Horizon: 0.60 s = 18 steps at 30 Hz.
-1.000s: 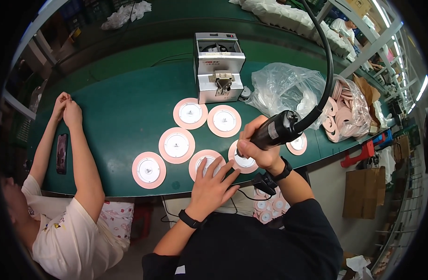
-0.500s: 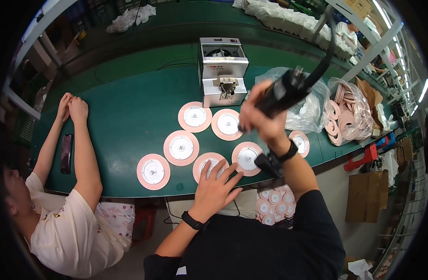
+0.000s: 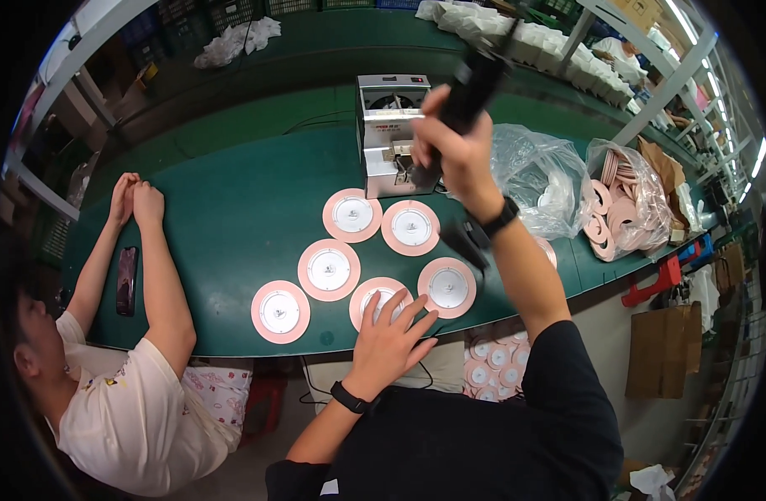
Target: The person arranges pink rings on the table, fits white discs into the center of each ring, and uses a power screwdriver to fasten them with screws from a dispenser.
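Observation:
My right hand [image 3: 462, 150] grips a black corded electric screwdriver [image 3: 473, 88], held up in front of the silver screw feeder [image 3: 391, 125]; motion blurs the tool. My left hand [image 3: 389, 338] lies with spread fingers over the near edge of a pink-rimmed white disc [image 3: 373, 294], covering part of it. Its fingertips reach toward another disc [image 3: 446, 287] on the right. More such discs lie flat on the green table: one far left [image 3: 354, 215], one far right [image 3: 410, 227], one in the middle [image 3: 329, 269], one near left [image 3: 280, 311].
At right, a clear plastic bag [image 3: 537, 184] and a bag of pink rings [image 3: 625, 200] sit on the table [image 3: 216, 250]. A co-worker [image 3: 141, 401] rests both arms at the left beside a phone [image 3: 126, 280]. Several discs [image 3: 496, 363] are stacked below the table edge.
My right hand has moved up and to the left with the electric screwdriver, nearer the screw feeder. The left hand stays on the same disc; the whole view shifts slightly.

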Tool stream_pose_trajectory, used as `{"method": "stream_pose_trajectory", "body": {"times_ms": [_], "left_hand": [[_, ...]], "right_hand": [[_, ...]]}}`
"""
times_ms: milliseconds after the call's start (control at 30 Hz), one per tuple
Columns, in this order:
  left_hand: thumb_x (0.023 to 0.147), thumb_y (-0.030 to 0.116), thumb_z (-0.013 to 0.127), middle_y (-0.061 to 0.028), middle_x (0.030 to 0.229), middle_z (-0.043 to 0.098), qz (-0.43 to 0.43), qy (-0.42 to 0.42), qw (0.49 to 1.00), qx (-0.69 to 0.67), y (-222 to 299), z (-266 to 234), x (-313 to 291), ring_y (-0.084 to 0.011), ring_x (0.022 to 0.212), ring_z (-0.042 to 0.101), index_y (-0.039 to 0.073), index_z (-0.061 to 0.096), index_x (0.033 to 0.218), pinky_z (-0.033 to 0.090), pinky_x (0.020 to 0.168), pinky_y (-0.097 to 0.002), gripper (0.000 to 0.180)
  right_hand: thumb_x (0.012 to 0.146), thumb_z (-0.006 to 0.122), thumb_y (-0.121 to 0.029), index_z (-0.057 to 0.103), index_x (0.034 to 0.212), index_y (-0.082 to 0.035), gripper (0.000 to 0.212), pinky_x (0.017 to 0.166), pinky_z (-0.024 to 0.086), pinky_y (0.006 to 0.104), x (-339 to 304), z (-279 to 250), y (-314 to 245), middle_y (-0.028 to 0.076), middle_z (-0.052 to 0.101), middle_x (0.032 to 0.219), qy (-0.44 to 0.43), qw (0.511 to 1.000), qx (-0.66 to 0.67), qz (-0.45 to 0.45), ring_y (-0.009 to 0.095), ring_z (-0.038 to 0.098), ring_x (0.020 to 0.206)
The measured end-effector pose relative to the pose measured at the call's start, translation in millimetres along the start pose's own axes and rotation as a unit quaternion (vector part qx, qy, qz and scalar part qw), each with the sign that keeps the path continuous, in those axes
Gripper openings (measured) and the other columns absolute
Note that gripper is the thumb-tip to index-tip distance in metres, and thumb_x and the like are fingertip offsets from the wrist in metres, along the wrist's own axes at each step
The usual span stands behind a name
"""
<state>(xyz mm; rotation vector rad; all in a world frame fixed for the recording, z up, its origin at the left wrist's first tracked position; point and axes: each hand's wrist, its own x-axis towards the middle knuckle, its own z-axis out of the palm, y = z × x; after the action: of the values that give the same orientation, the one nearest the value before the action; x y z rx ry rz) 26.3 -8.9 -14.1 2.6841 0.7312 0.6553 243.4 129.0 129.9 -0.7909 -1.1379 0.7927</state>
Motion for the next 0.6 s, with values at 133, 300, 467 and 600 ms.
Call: {"method": "stream_pose_trajectory", "body": {"times_ms": [133,300,467,600], "left_hand": [[0.089,0.042,0.075,-0.0011,0.144,0.06,-0.009,-0.003,1.0,-0.013,0,1,-1,-0.0305,0.138,0.049,0.024,0.069,0.132,0.029,0.12,-0.0582,0.047],[0.089,0.042,0.075,-0.0009,0.144,0.059,-0.004,-0.001,1.0,-0.014,-1,-1,-1,-0.0303,0.139,0.049,0.023,0.069,0.132,0.03,0.119,-0.0577,0.047],[0.09,0.043,0.075,-0.0007,0.144,0.059,-0.004,-0.003,1.0,-0.004,-1,1,0,-0.0296,0.139,0.048,0.022,0.068,0.131,0.03,0.119,-0.0571,0.047],[0.089,0.043,0.075,-0.0002,0.144,0.059,-0.005,-0.001,1.0,-0.004,0,2,0,-0.0293,0.139,0.049,0.023,0.069,0.131,0.03,0.119,-0.0571,0.047]], "right_hand": [[0.092,0.062,0.001,0.046,0.114,-0.003,0.028,0.05,0.045,0.0331,-98,-17,-20,0.003,0.05,0.063,0.012,0.998,0.023,-0.049,0.013,0.047,0.047],[0.093,0.061,-0.001,0.041,0.116,-0.002,0.03,0.05,0.045,0.0337,-159,-49,-39,0.005,0.05,0.062,0.049,0.994,-0.056,-0.076,0.014,0.046,0.046],[0.092,0.061,-0.002,0.042,0.115,-0.001,0.03,0.05,0.046,0.0339,-170,-63,-38,0.006,0.05,0.062,0.072,0.993,-0.062,-0.063,0.015,0.047,0.047],[0.092,0.062,-0.001,0.042,0.115,-0.001,0.03,0.05,0.046,0.0339,-171,-65,-32,0.006,0.051,0.063,0.071,0.994,-0.058,-0.052,0.015,0.047,0.048]]}}
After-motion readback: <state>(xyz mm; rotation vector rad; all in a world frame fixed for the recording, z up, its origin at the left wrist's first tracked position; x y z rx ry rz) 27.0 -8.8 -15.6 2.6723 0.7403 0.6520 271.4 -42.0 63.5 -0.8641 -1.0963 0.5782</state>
